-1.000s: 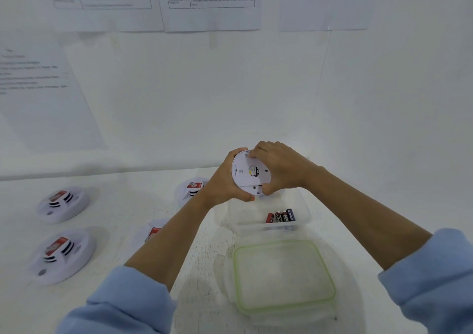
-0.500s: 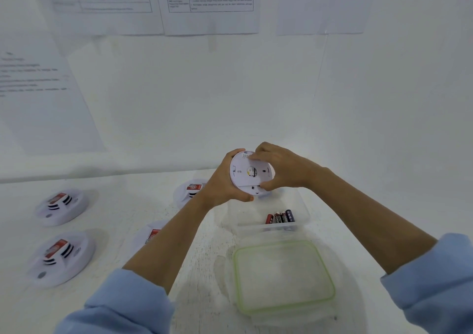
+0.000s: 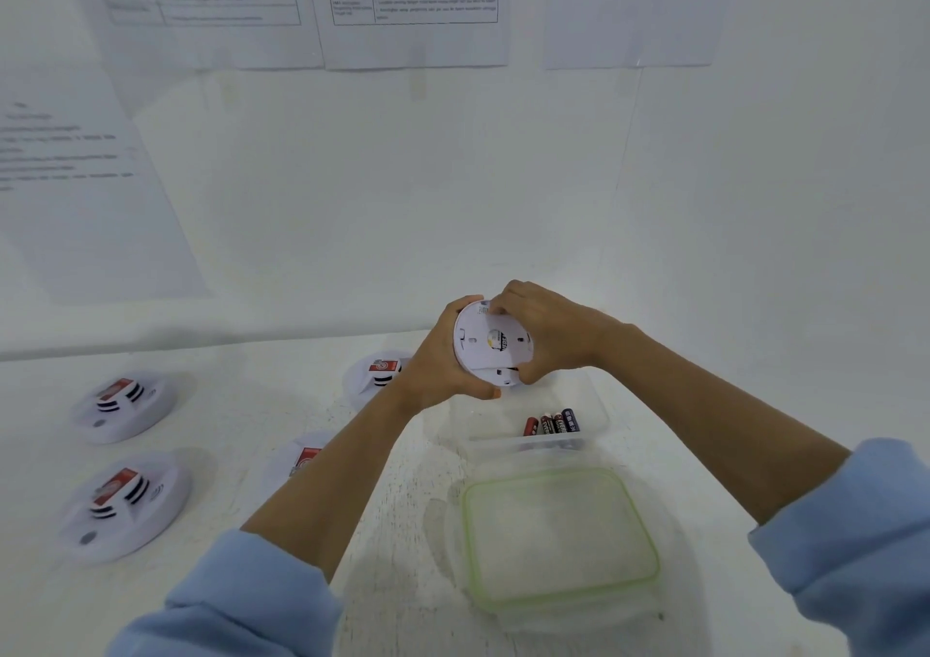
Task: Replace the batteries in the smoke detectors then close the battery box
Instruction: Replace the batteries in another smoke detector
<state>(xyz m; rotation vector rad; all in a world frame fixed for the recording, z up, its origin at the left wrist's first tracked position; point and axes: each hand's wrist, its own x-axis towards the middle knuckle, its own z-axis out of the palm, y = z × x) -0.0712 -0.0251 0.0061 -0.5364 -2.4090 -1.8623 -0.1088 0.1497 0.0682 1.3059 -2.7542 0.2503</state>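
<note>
From your head camera, you hold one smoke detector (image 3: 490,342) up off the counter (image 3: 226,430), its flat white back facing you. Your left hand (image 3: 443,359) cups its 9 o'clock edge, fingers (image 3: 463,304) curled round the rim. Your right hand (image 3: 548,329) grips the 3 o'clock side, with fingertips on the top edge and thumb at the bottom. The clear battery box (image 3: 495,442) sits open on the counter at 5 o'clock from the detector, with a few batteries (image 3: 553,424) lying side by side inside. Its green-edged lid (image 3: 558,538) lies flat just beside it, at 6 o'clock from the box. Four more detectors rest on the counter toward 8 o'clock: two far left (image 3: 123,405) (image 3: 123,503) and two (image 3: 377,372) (image 3: 302,460) partly hidden behind your left forearm.
</note>
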